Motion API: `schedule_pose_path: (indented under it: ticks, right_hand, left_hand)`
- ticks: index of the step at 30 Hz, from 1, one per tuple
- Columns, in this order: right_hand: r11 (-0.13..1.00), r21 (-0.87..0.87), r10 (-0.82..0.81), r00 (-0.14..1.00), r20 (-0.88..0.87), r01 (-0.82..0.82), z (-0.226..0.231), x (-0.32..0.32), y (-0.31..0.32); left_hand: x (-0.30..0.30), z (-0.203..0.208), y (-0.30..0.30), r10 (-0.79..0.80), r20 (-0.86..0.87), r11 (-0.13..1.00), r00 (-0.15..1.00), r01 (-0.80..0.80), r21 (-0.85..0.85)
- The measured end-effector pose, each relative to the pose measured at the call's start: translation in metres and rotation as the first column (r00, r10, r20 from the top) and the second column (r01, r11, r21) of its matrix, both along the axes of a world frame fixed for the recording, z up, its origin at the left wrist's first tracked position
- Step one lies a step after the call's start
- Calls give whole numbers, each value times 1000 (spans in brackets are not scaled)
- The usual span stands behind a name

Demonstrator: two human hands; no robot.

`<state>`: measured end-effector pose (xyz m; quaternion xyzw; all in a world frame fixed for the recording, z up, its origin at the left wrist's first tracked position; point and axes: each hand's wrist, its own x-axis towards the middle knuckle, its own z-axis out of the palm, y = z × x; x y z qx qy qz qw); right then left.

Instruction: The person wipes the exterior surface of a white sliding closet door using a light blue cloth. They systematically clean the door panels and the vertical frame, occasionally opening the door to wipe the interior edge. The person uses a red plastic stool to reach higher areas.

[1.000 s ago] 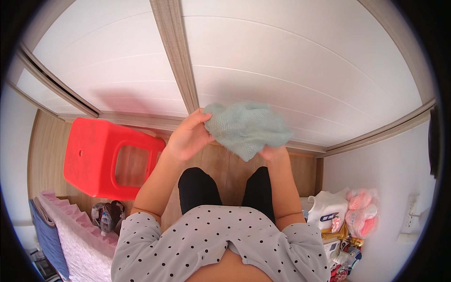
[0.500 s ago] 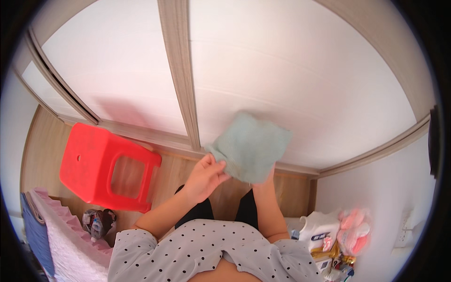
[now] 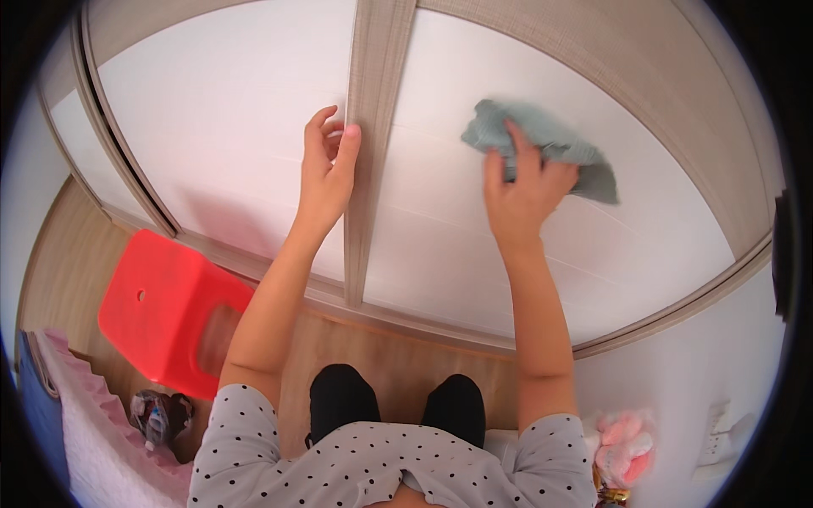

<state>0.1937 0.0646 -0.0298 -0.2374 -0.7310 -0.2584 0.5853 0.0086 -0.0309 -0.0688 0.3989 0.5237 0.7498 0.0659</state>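
Observation:
My right hand [image 3: 525, 193] is raised against the white panel of a sliding wardrobe door [image 3: 449, 254], its fingers on a crumpled grey-green cloth [image 3: 542, 140]. The cloth spreads out beyond the fingertips and looks blurred by motion. To the left, my left hand [image 3: 326, 173] is lifted beside the wood-toned vertical frame strip [image 3: 368, 161] between two white panels. Nothing is in it; its fingers are apart and loosely curled, with the thumb close to the strip's edge or touching it.
A red plastic stool [image 3: 161, 313] stands on the wooden floor at the left. Behind it lies a bag of odds and ends [image 3: 161, 416], beside a pink frilled bed cover [image 3: 102, 440]. Pink plush items [image 3: 625, 444] sit at lower right, near a wall socket [image 3: 716, 432].
Both hands have risen from low in front of me to the door. The left hand has let go of the cloth, while the right has carried it up and to the right.

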Motion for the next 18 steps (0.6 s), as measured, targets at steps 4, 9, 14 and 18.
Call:
schedule_pose_path:
  ticks: [4, 9, 14, 18]
  right_hand:
    - [998, -1, 60, 989, 136, -60, -11, -57, -3]
    - [954, -17, 294, 930, 220, -298, 2, -52, 9]
    - [991, 58, -98, 946, -309, 122, -24, 61, 43]
    - [981, -171, -151, 923, -355, 95, -38, 45, 32]
  left_hand:
    - [-20, -10, 14, 22, -137, 997, 990, -31, -70]
    - [-20, -11, 21, -32, -113, 999, 993, 28, -35]
    - [-13, -4, 24, 19, -57, 1000, 998, -18, 22]
    - [-5, -6, 31, 95, -77, 995, 992, -97, -21]
